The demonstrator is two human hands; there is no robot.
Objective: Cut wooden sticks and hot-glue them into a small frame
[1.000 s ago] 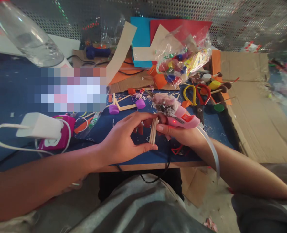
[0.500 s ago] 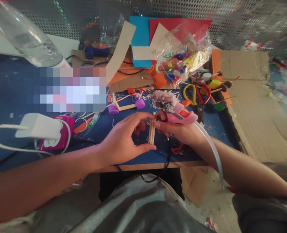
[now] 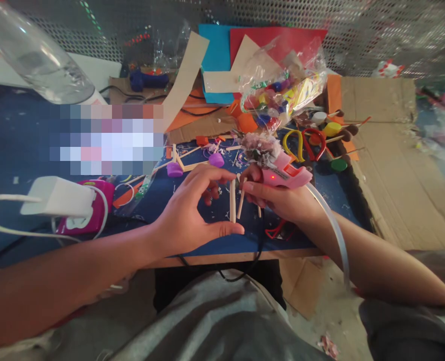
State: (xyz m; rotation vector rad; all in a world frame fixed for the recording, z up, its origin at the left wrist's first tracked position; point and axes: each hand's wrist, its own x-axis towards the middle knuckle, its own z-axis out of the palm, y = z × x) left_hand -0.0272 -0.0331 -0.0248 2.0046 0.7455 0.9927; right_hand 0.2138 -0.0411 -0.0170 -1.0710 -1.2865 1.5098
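My left hand (image 3: pixel 183 213) pinches a short pale bundle of wooden sticks (image 3: pixel 232 203) upright between thumb and index finger. My right hand (image 3: pixel 284 200) carries a pink hot glue gun (image 3: pixel 284 174) with its red light on. A clear glue stick (image 3: pixel 329 218) curves out of its back end. Between the right thumb and finger is a single wooden stick (image 3: pixel 241 203), slightly tilted and a small gap from the bundle. Grey-pink fluff (image 3: pixel 262 148) covers the gun's nozzle. Beyond the left hand lies a stick frame (image 3: pixel 196 166) with purple caps (image 3: pixel 175 169) on it.
Scissors with yellow and red handles (image 3: pixel 314 145) lie right of the gun. Behind are a clear bag of coloured caps (image 3: pixel 282 100) and coloured sheets (image 3: pixel 218 60). A white plug (image 3: pixel 59 200) on a magenta block stands left. Cardboard (image 3: pixel 380 165) covers the right side.
The single stick has come away from the bundle in my left hand, moving right with my right hand. The glue gun has shifted slightly right too.
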